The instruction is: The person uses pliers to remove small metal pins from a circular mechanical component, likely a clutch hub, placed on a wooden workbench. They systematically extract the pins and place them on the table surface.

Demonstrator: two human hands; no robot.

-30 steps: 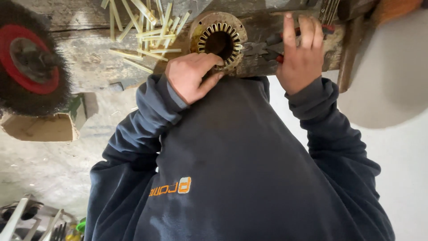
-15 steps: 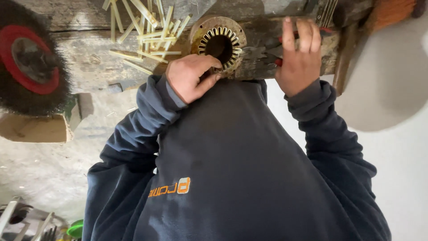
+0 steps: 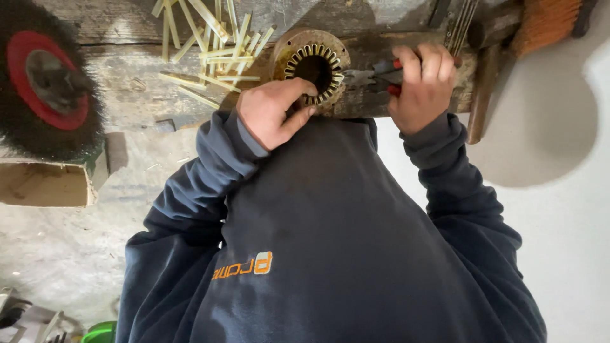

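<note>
two hands on the job: our left hand curls shut against the near rim of the round rusty metal stator ring with slotted teeth, lying on the worn wooden bench, bore facing up. our right hand is fisted around red-handled pliers, which point left at the ring. pale yellow strips lie just left.

pliers mostly hidden inside right hand, orange brush cropped, wire wheel perhaps half cut off
</note>
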